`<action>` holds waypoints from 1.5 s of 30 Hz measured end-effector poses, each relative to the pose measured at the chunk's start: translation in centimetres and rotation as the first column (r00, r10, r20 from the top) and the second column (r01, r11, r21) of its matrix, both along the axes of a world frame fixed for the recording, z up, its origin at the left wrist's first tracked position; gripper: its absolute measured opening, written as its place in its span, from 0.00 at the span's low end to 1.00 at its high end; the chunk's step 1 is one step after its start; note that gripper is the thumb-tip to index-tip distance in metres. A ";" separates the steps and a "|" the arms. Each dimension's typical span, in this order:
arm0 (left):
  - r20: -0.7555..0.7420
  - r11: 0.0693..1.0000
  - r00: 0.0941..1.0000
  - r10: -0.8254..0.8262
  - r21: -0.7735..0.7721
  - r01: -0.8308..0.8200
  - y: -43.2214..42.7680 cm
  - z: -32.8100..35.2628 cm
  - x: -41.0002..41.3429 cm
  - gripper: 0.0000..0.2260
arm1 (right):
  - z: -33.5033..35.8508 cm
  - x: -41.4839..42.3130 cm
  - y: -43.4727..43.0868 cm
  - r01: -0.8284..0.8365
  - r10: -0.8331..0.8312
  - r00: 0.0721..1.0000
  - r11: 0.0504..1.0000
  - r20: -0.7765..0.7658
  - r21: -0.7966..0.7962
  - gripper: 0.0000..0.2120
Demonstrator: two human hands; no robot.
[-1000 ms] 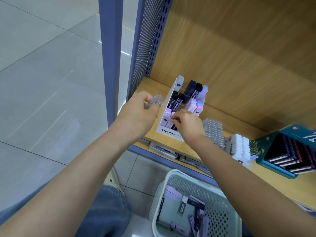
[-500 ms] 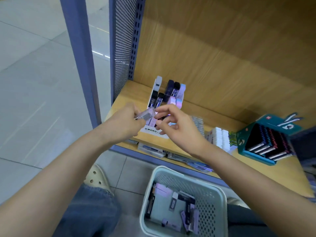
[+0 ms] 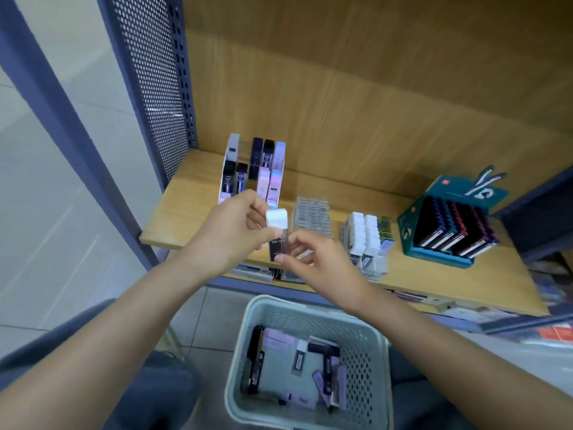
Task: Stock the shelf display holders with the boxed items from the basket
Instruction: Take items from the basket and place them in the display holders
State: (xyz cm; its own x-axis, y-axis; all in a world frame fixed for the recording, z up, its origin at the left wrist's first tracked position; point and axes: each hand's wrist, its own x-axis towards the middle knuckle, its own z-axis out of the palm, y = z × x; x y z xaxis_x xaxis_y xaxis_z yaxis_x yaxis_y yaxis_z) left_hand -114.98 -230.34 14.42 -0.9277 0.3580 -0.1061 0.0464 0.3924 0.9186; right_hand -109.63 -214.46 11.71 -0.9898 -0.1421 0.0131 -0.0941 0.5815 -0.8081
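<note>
My left hand (image 3: 232, 234) holds a small boxed item (image 3: 277, 232) with a white top and a dark lower body, upright in front of the shelf edge. My right hand (image 3: 319, 262) pinches the item's lower end between thumb and fingers. Behind the hands, a white display holder (image 3: 232, 150) stands on the wooden shelf (image 3: 186, 212), with dark and pastel boxes in stepped rows. On the floor below, the pale green basket (image 3: 367, 367) contains several more dark and lilac boxes.
To the right on the shelf are a clear blister pack (image 3: 311, 212), rows of white erasers (image 3: 364, 237) and a teal display box (image 3: 446, 225) of dark items. A perforated blue side panel (image 3: 155, 88) bounds the shelf on the left. More goods lie below the shelf.
Both hands have drawn back from the display holder toward me. My right hand left the holder's boxes and came onto the item in my left hand.
</note>
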 end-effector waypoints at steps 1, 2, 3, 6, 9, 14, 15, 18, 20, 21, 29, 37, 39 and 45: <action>-0.032 1.000 0.999 -0.017 -0.016 0.016 0.7 -0.1 0.2 0.11 | -0.1 0.2 0.5 0.024 -0.024 1.000 1.000 -0.011 -0.019 0.14; -0.059 0.999 0.998 -0.033 -0.030 0.032 1.4 -0.3 0.4 0.11 | -0.2 0.3 1.0 0.046 -0.046 0.999 0.998 -0.014 -0.042 0.14; -0.081 0.998 0.995 -0.050 -0.040 0.047 2.0 -0.5 0.7 0.11 | -0.4 0.5 1.6 0.064 -0.065 0.998 0.996 -0.011 -0.067 0.13; -0.145 0.993 0.984 -0.101 -0.079 0.091 3.8 -1.2 1.2 0.12 | -0.8 0.8 3.3 0.093 -0.094 0.996 0.994 -0.010 -0.060 0.13; -0.221 0.975 0.957 -0.186 -0.161 0.152 5.5 -2.2 1.4 0.07 | -1.2 0.8 5.3 0.105 -0.106 0.994 0.994 0.013 0.020 0.13; -0.358 0.892 0.848 -0.392 -0.374 0.254 8.9 -3.8 0.6 0.06 | -2.4 0.5 10.6 0.241 -0.244 0.970 0.965 0.020 0.108 0.16; -0.365 0.869 0.825 -0.432 -0.412 0.273 9.8 -4.1 0.2 0.07 | -2.7 0.5 11.9 0.283 -0.288 0.957 0.951 0.023 0.124 0.14; -0.336 0.799 0.779 -0.529 -0.506 0.324 12.5 -5.3 -0.8 0.09 | -3.9 0.6 15.5 0.414 -0.423 0.905 0.899 0.042 0.147 0.02; -0.313 0.775 0.771 -0.555 -0.532 0.342 14.2 -6.2 -1.3 0.10 | -4.4 0.6 17.0 0.453 -0.464 0.885 0.878 0.046 0.153 0.05; -0.303 0.771 0.773 -0.558 -0.534 0.347 15.1 -6.6 -1.5 0.10 | -4.6 0.7 17.5 0.454 -0.466 0.884 0.874 0.036 0.173 0.06; -0.355 0.721 0.686 -0.635 -0.591 0.362 18.8 -9.9 -3.0 0.12 | -6.0 0.1 19.2 0.344 -0.357 0.934 0.889 -0.015 0.303 0.08; -0.420 0.765 0.683 -0.598 -0.552 0.331 19.0 -11.5 -3.3 0.11 | -7.6 -0.7 19.6 0.159 -0.192 0.981 0.865 0.020 0.477 0.07; -0.435 0.774 0.679 -0.591 -0.544 0.325 19.0 -11.7 -3.3 0.11 | -7.7 -0.9 19.5 0.160 -0.190 0.982 0.847 0.007 0.506 0.07; -0.473 0.793 0.668 -0.575 -0.525 0.311 19.0 -12.1 -3.4 0.07 | -7.7 -1.2 19.2 0.155 -0.144 0.987 0.781 -0.068 0.605 0.09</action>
State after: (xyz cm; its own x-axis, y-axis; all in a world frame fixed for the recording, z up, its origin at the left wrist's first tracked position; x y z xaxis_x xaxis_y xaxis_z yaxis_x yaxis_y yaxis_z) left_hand -118.34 -211.37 2.28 -0.5799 0.7956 0.1755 0.7742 0.4711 0.4227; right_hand -110.79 -195.30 4.04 -0.9997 0.0236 -0.0084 0.0250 0.9588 -0.2829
